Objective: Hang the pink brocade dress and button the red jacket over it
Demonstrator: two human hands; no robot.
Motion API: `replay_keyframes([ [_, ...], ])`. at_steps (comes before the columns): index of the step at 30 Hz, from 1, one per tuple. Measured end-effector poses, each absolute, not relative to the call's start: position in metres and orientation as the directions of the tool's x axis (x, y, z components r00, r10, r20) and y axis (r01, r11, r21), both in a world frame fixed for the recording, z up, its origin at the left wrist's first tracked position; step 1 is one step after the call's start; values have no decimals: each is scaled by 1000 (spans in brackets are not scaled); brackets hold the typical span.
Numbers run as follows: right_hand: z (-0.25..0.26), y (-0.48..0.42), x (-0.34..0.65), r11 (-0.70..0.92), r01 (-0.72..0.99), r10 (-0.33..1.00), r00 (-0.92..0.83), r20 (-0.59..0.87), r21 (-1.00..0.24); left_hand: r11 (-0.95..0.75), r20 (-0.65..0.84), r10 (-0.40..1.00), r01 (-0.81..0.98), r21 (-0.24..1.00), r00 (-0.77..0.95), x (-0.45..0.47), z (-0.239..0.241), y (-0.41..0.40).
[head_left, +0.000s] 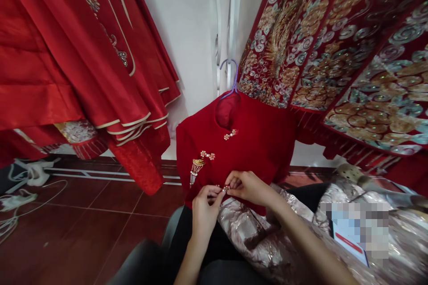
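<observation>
A red velvet dress [257, 142] hangs on a purple hanger [230, 78] in front of me. Pearl and gold frog buttons run down its front, one near the collar [230, 134], one lower [207, 155] with a gold tassel ornament [196, 169]. My left hand [204, 209] and my right hand [249, 187] meet at a third pearl button [226, 188] low on the dress. Both hands pinch it with thumb and fingertips. My legs in dark trousers show below.
Red satin robes with cream trim [83, 53] hang at the left. Heavily embroidered red and gold garments [351, 53] hang at the right. A shiny silver-pink fabric [267, 240] lies over my lap. White cables [20, 191] lie on the red tiled floor.
</observation>
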State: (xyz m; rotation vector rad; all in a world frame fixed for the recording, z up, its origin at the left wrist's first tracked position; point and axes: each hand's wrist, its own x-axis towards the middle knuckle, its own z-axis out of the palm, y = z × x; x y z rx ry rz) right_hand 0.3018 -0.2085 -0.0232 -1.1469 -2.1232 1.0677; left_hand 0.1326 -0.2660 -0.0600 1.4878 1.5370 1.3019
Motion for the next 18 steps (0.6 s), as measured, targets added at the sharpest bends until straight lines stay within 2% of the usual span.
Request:
replay_keyframes([
  [6, -22, -209, 297, 347, 495, 871, -486, 77, -797, -121, 180, 961, 264, 957, -212, 139, -61, -270],
  [10, -11, -211, 309, 303, 437, 837, -546, 18, -847, -117, 135, 969, 95, 989, -209, 135, -56, -258],
  [14, 6, -216, 326, 275, 380, 762, -646, -40, -883, -76, 12, 968, -250, 965, -250, 128, -44, -228],
  [18, 13, -219, 331, 276, 389, 758, -650, -50, -879, 30, -204, 956, -620, 784, -211, 131, -35, -202],
])
